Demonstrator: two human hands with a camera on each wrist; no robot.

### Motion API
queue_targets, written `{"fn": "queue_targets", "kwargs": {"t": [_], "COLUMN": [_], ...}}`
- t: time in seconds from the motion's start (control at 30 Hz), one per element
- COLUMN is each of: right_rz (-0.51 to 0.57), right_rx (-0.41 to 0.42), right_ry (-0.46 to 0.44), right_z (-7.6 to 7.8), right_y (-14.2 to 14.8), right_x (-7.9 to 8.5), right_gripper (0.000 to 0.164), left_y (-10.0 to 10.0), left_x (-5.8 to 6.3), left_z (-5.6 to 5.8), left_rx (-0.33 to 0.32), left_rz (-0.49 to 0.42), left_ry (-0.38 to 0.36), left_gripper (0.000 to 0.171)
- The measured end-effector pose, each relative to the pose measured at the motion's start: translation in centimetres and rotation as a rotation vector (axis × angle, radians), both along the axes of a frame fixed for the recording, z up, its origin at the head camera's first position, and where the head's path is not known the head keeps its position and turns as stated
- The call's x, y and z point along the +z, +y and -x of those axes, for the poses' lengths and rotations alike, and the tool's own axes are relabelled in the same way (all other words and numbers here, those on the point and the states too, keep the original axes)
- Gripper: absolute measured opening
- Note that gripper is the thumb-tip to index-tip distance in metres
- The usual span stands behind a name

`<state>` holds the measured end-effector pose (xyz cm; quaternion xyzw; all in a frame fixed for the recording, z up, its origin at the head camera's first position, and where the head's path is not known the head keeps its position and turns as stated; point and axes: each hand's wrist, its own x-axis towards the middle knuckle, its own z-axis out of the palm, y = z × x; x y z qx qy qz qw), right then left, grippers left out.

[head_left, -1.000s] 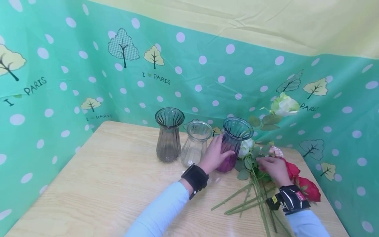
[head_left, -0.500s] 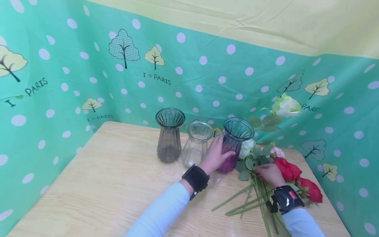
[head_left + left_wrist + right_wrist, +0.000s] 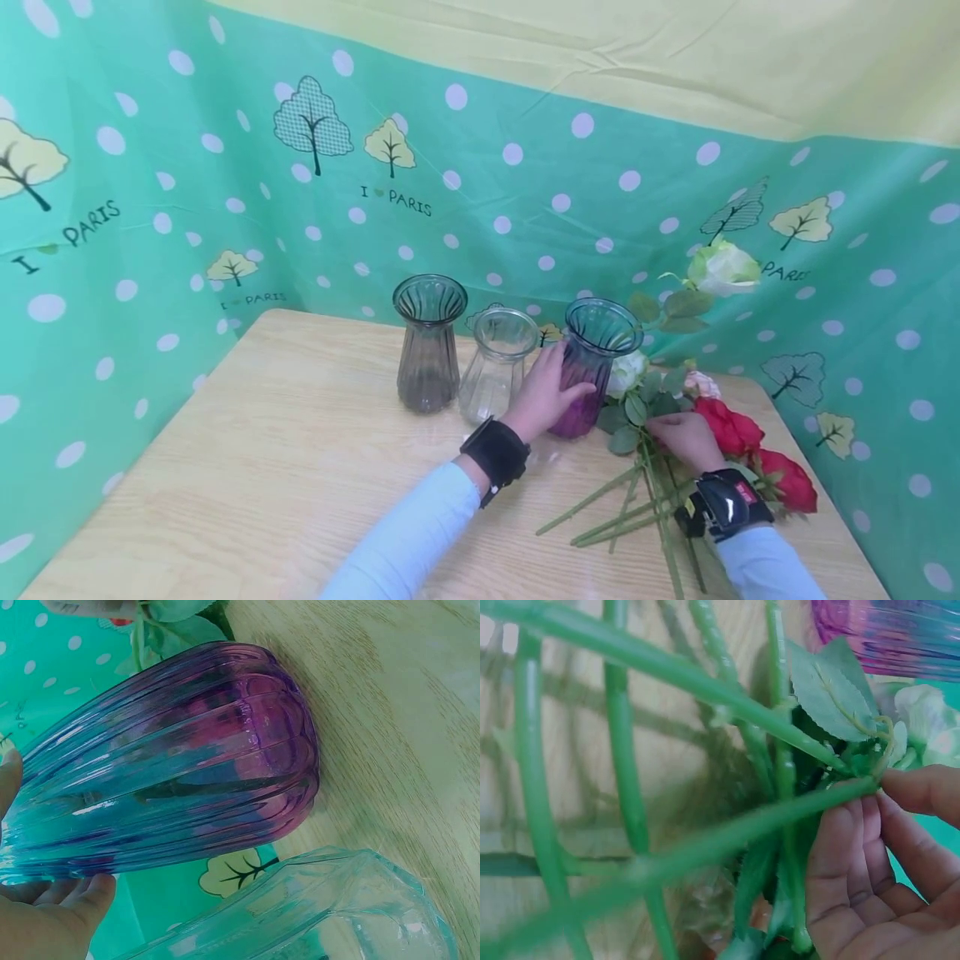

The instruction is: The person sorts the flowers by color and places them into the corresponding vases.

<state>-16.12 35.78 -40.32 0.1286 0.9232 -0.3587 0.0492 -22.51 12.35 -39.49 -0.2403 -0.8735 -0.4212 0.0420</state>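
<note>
left hand grasps the ribbed purple-and-blue glass vase, which stands upright on the pale wooden table beside a ribbed clear glass vase. right hand pinches a slender green stem, right of the grasped vase, near large red flowers.
</note>
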Motion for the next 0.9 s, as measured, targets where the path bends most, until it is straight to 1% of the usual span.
{"fn": "queue_targets", "kwargs": {"t": [0.07, 0.13, 0.23, 0.43, 0.57, 0.6, 0.7, 0.77, 0.8, 0.83, 0.9], "right_rz": [-0.008, 0.017, 0.091, 0.221, 0.350, 0.396, 0.561, 0.723, 0.809, 0.884, 1.017], "right_rx": [0.001, -0.006, -0.028, -0.027, -0.039, -0.040, -0.024, -0.026, -0.031, -0.033, -0.052], "right_ry": [-0.006, -0.018, -0.024, -0.012, 0.001, 0.010, 0.060, 0.093, 0.111, 0.131, 0.169], "right_z": [0.0, 0.0, -0.2, -0.7, -1.0, -1.1, -1.5, -1.9, -2.0, -2.2, -2.4], "right_y": [0.2, 0.4, 0.8, 1.6, 2.2, 2.3, 2.9, 3.2, 3.3, 3.5, 3.5], "right_x": [0.5, 1.0, 1.8, 3.5, 4.7, 4.9, 5.6, 5.9, 6.1, 6.3, 6.5], "right_gripper": [0.039, 0.042, 0.046, 0.055, 0.060, 0.057, 0.029, 0.013, 0.013, 0.017, 0.020], "left_y": [0.0, 0.0, 0.0, 0.0, -0.1, -0.1, -0.1, -0.1, -0.1, -0.1, -0.1], "left_x": [0.0, 0.0, 0.1, 0.1, 0.2, 0.2, 0.1, 0.1, 0.1, 0.1, 0.1], "left_z": [0.0, 0.0, 0.0, 0.1, 0.1, 0.1, 0.1, 0.2, 0.2, 0.2, 0.2], "left_rx": [-0.003, -0.002, -0.003, 0.002, 0.007, 0.008, 0.010, 0.011, 0.011, 0.010, 0.009], "left_rz": [-0.008, -0.013, -0.018, -0.012, -0.018, -0.016, -0.012, -0.010, -0.010, -0.014, -0.018], "left_ry": [0.002, 0.003, -0.001, 0.001, 0.001, 0.002, 0.003, 0.008, 0.012, 0.014, 0.020], "left_gripper": [0.080, 0.080, 0.080, 0.081, 0.081, 0.081, 0.081, 0.081, 0.081, 0.081, 0.080]}}
